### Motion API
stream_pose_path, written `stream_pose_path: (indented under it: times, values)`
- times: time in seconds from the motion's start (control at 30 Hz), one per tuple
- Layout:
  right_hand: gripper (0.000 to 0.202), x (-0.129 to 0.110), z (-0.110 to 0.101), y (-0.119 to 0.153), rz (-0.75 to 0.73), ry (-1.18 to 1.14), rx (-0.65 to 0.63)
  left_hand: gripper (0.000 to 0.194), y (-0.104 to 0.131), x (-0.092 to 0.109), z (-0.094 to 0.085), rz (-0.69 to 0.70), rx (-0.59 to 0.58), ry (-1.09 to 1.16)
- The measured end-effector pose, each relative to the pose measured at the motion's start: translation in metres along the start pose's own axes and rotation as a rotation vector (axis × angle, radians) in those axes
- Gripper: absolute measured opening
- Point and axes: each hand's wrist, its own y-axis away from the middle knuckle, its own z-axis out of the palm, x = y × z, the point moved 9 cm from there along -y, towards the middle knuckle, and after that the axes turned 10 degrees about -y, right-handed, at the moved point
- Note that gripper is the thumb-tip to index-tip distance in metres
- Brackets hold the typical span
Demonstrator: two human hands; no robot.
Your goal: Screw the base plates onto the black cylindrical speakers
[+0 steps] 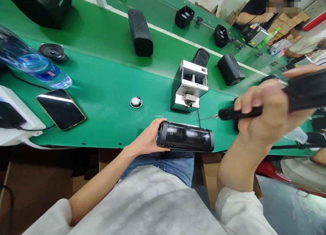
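Note:
My left hand is wrapped round the left end of a black cylindrical speaker, which lies on its side at the front edge of the green table. Raised over the table on the right, my right hand grips a black power screwdriver. The tool's thin bit points left, towards the silver and black screw feeder box, without touching it. That box stands just behind the speaker. Slight blur covers the right hand and the tool.
A round silver part lies left of the feeder. Farther left are a phone, a water bottle and a loose speaker driver. Black housings stand across the back. Other people sit at the upper right.

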Motion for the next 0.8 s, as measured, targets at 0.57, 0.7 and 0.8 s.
stream_pose_path:
  times: [0.57,0.7,0.8]
  values:
    - [0.022,0.075,0.021,-0.031,-0.135,0.071,0.069,0.114,0.000,-0.002,0.000,-0.011,0.008,0.004]
    - [0.019,0.066,0.016,-0.034,-0.206,0.001,0.100,0.114,0.000,-0.002,0.001,-0.012,-0.003,0.008]
    - [0.020,0.060,0.016,-0.038,-0.291,0.006,0.112,0.116,0.000,-0.003,0.001,-0.019,-0.004,0.007]
